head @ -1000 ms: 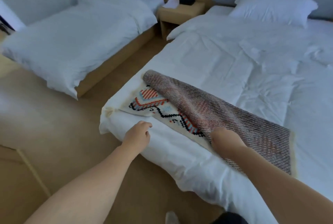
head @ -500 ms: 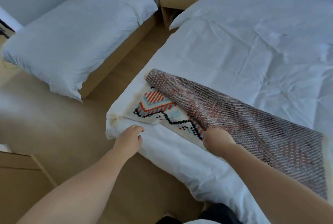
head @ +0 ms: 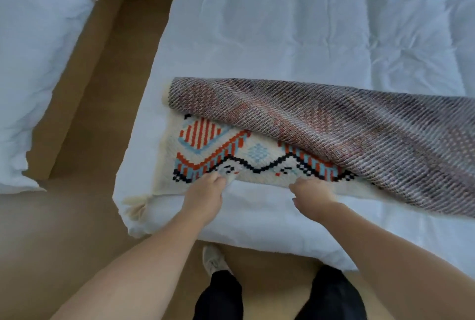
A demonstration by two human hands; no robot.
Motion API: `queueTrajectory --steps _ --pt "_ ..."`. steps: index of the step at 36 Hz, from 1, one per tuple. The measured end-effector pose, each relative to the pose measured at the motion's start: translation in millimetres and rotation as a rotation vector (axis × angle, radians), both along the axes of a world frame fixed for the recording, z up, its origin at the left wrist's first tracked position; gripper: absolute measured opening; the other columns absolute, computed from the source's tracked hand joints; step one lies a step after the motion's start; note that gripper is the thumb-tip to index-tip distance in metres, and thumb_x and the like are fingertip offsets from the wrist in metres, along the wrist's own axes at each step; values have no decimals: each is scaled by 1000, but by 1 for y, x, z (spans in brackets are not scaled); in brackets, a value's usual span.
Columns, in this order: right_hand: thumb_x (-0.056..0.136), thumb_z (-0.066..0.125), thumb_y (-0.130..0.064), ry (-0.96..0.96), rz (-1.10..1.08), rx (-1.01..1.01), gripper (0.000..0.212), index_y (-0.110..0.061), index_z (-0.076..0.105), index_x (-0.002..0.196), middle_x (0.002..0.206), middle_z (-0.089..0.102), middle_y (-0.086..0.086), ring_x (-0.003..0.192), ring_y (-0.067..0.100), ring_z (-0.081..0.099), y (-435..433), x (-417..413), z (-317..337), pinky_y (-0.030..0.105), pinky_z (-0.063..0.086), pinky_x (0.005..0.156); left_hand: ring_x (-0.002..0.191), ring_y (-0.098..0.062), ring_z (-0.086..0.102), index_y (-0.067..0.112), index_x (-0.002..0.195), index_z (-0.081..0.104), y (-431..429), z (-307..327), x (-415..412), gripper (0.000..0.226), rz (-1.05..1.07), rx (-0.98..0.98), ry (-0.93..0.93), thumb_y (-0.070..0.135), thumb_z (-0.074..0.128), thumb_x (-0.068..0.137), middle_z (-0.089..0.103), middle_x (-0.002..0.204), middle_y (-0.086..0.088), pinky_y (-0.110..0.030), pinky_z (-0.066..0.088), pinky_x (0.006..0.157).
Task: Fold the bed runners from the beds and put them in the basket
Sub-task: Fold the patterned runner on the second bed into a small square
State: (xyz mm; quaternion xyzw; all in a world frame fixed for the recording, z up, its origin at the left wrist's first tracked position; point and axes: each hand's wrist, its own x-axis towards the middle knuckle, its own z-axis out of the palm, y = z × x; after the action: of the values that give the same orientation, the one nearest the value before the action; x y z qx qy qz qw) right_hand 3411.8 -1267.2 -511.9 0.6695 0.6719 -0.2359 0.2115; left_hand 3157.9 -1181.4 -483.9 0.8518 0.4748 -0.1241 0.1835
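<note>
A woven bed runner [head: 257, 155] lies across the foot of the near bed [head: 282, 36], cream with an orange, blue and black zigzag pattern. Its far part is folded over, so the grey-brown underside [head: 359, 134] covers most of it. A cream tassel [head: 136, 206] hangs at its near left corner. My left hand [head: 205, 191] pinches the runner's near edge, lifting it a little. My right hand [head: 313, 193] grips the same edge further right. No basket is in view.
A second bed [head: 33, 62] with white bedding stands to the left across a strip of tan floor [head: 90, 114]. My legs and one shoe [head: 213, 260] are at the foot of the near bed.
My left hand moved from the sheet onto the runner's near edge and took hold of it. My right hand shifted along that edge. The view tilted down and came closer to the bed.
</note>
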Motion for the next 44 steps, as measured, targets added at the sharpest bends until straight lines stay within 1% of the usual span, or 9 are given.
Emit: queueTrajectory --steps 6,9,13,19,25,28,34,38,44 --pt "90 48 -7 -43 -172 127 44 -14 40 132 127 45 8 112 29 48 24 -43 -52 37 46 87 109 -23 44 16 121 42 34 -62 -7 37 -152 119 89 4 49 86 43 123 -4 -32 36 85" --pt "88 49 -5 -81 -173 167 39 -13 45 125 121 49 8 108 29 51 28 -46 -61 37 47 86 111 -25 44 15 125 37 38 -82 -6 40 -205 113 120 4 46 88 41 126 -5 -35 38 89" --pt "88 48 -4 -44 -174 138 34 -13 51 121 119 54 5 107 25 53 24 -40 -63 33 45 87 106 -23 45 15 122 43 42 -93 -11 42 -232 30 106 -5 46 84 45 123 -3 -33 39 79" --pt "90 40 4 54 -180 -13 51 -15 43 137 125 52 6 107 25 55 1 -44 -44 30 44 78 99 -19 43 18 112 51 36 -89 -30 36 -300 -53 159 -4 46 83 49 112 0 -29 35 71" --pt "96 38 -23 99 -98 85 22 -16 59 102 95 54 1 88 22 57 40 -28 -37 33 46 68 90 -12 45 18 111 55 58 -83 -23 27 -227 -90 -12 15 46 86 50 107 5 -26 38 68" --pt "93 45 -11 57 -65 194 17 -13 56 106 103 53 4 93 25 54 76 -29 -41 33 42 66 93 -14 49 15 113 57 85 -89 -17 26 -142 55 -120 14 47 89 53 110 3 -30 47 75" --pt "91 48 -13 -105 23 365 56 -16 30 144 138 38 13 121 31 41 140 -34 -60 40 37 99 106 -24 51 8 118 56 143 -113 7 28 -85 233 -265 7 51 90 54 120 -8 -40 48 86" --pt "92 50 -18 -234 -59 432 65 -14 21 149 147 29 19 130 36 34 166 -25 -60 46 32 105 130 -29 32 10 140 36 180 -122 27 52 -69 282 -213 4 51 90 32 145 -11 -43 32 109" --pt "85 57 -14 -330 -167 397 73 -12 19 147 149 25 20 132 37 30 185 -4 -56 50 28 108 139 -32 19 17 147 20 227 -120 54 62 -116 402 -113 15 49 92 19 153 -10 -55 12 116"
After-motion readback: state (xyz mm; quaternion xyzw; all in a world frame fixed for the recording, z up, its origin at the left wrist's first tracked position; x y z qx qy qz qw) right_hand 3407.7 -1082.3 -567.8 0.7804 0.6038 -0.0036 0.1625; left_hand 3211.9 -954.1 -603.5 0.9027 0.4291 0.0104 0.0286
